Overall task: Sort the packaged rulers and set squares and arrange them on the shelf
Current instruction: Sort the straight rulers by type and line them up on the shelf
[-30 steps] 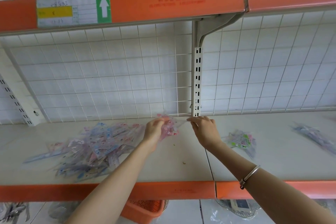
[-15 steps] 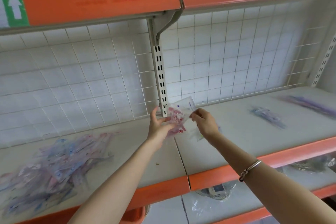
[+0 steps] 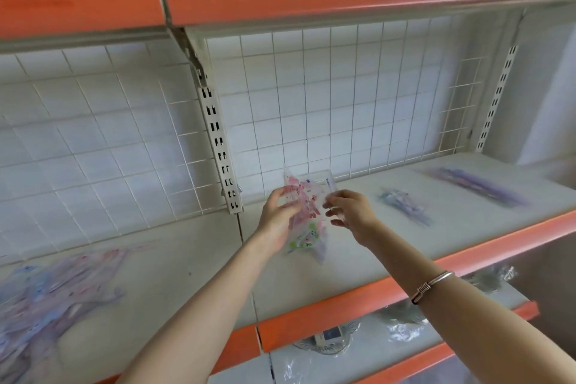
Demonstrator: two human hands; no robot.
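Two hands hold one clear pack of rulers up over the middle of the white shelf, the left hand closed on its left edge and the right hand pinching its right edge, with a big blurry pile of packs lying far left and two small piles to the right.
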